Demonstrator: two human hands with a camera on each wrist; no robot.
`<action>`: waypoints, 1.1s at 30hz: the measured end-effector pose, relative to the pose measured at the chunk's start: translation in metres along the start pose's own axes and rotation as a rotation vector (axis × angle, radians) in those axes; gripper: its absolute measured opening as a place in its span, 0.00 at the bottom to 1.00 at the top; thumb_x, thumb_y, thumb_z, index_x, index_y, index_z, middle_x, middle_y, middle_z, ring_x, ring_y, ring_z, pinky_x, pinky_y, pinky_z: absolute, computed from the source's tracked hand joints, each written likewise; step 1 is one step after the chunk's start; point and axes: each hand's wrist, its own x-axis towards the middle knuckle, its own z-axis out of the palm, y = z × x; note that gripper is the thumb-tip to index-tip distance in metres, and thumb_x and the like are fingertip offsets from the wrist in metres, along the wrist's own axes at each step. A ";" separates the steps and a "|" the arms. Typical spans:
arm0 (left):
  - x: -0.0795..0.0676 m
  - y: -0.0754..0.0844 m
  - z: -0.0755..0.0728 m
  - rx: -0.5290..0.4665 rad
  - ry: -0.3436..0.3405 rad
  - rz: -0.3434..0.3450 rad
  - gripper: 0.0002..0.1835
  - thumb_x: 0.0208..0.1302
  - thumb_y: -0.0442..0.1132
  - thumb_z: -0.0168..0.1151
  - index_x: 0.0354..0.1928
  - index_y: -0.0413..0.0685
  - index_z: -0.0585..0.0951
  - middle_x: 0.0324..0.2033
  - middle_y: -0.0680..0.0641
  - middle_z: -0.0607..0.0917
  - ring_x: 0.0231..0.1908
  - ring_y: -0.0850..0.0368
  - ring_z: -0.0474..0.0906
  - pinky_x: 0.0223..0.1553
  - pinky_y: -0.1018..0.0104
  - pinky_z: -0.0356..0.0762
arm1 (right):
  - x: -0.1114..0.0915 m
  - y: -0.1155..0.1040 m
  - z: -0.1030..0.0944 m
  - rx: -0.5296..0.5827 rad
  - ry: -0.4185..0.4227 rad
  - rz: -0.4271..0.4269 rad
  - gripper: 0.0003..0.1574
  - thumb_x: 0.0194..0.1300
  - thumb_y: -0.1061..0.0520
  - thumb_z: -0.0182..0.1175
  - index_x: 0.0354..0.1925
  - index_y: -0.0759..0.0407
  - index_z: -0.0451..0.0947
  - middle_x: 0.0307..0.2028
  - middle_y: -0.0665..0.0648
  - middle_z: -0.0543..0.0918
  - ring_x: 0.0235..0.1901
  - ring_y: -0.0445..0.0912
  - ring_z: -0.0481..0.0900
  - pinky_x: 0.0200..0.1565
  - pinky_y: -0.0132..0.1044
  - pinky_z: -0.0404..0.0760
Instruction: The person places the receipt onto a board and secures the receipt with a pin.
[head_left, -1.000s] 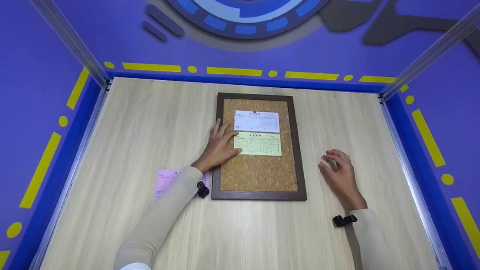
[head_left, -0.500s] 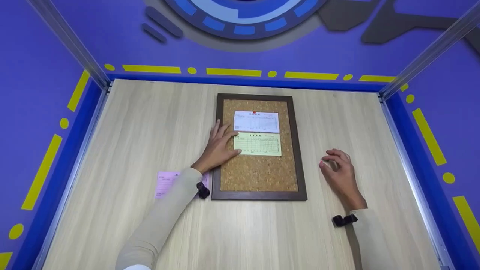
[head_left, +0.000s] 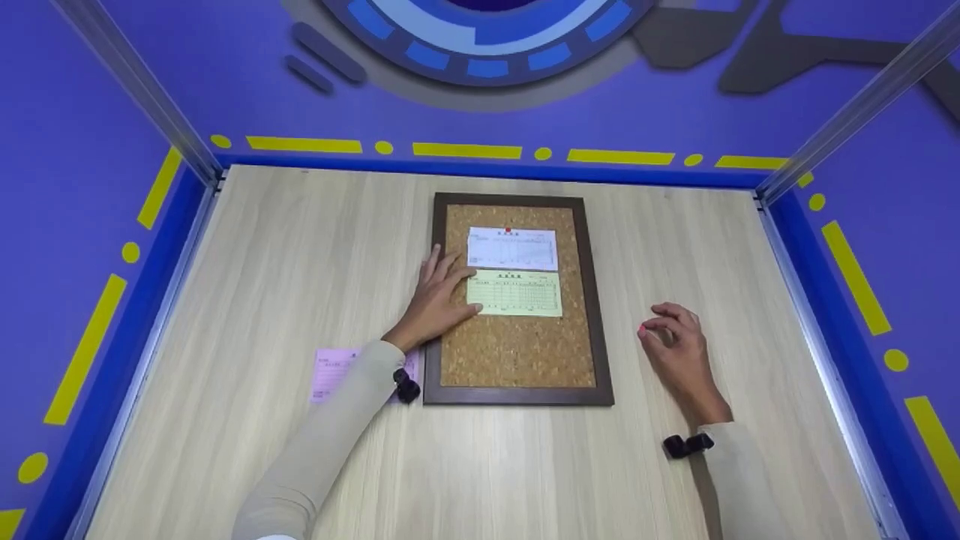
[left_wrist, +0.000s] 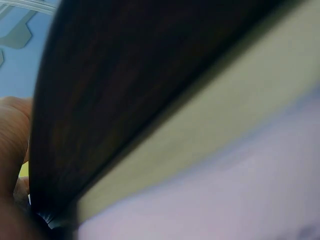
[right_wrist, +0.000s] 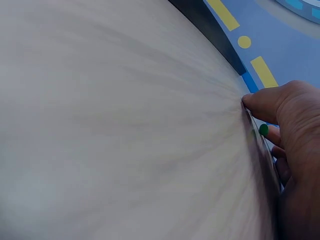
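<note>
My left hand lies over the left side of a framed cork board, its fingers extended. Its index fingertip and thumb touch the left edge of a green printed slip. Above that slip, a white printed slip is fixed at its top by a red pushpin. To the right of the board, my right hand pinches a second red pushpin between thumb and index finger. Close to a fingertip of that hand, the right wrist view shows a small green pin-like piece.
A pink printed slip lies left of the board, partly under my left forearm. The board's dark frame rises above the wooden table. Blue walls enclose the table at the back and sides.
A red pushpin has come into view at my right thumb and fingertip, where a green spot showed a second ago. Left hand and slips stay in place; the head view has tilted slightly upward.
</note>
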 end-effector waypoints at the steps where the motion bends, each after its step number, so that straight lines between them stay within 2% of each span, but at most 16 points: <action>1: 0.000 0.000 0.000 0.002 -0.001 0.000 0.36 0.67 0.52 0.76 0.74 0.49 0.80 0.86 0.42 0.58 0.88 0.38 0.31 0.84 0.36 0.29 | 0.000 0.000 0.000 0.003 -0.001 0.005 0.05 0.67 0.70 0.75 0.40 0.64 0.90 0.61 0.67 0.83 0.70 0.57 0.71 0.68 0.23 0.63; 10: -0.001 0.000 -0.001 -0.006 -0.007 0.001 0.36 0.68 0.52 0.76 0.75 0.49 0.79 0.86 0.40 0.58 0.88 0.37 0.31 0.84 0.36 0.27 | 0.000 -0.002 0.000 0.002 -0.015 0.015 0.05 0.69 0.70 0.74 0.39 0.63 0.91 0.62 0.66 0.83 0.70 0.57 0.70 0.67 0.24 0.64; 23: -0.001 -0.001 0.002 -0.009 -0.001 0.016 0.36 0.68 0.51 0.76 0.74 0.48 0.79 0.86 0.40 0.58 0.88 0.36 0.31 0.84 0.35 0.28 | 0.001 -0.005 0.001 0.016 0.005 -0.024 0.03 0.67 0.71 0.74 0.40 0.68 0.90 0.59 0.71 0.83 0.68 0.59 0.71 0.64 0.18 0.67; 29: -0.002 0.000 0.001 0.000 0.013 0.031 0.36 0.67 0.51 0.76 0.73 0.46 0.80 0.85 0.38 0.60 0.87 0.34 0.33 0.84 0.32 0.30 | 0.008 -0.013 0.003 0.050 0.014 -0.057 0.03 0.67 0.69 0.75 0.40 0.67 0.90 0.59 0.71 0.84 0.68 0.60 0.72 0.65 0.19 0.68; 33: -0.001 0.000 0.000 -0.007 0.017 0.036 0.36 0.67 0.51 0.76 0.73 0.46 0.80 0.85 0.38 0.60 0.87 0.33 0.33 0.83 0.32 0.29 | 0.015 -0.019 0.005 0.086 0.025 -0.114 0.05 0.66 0.72 0.74 0.39 0.67 0.90 0.59 0.72 0.84 0.67 0.61 0.73 0.65 0.20 0.70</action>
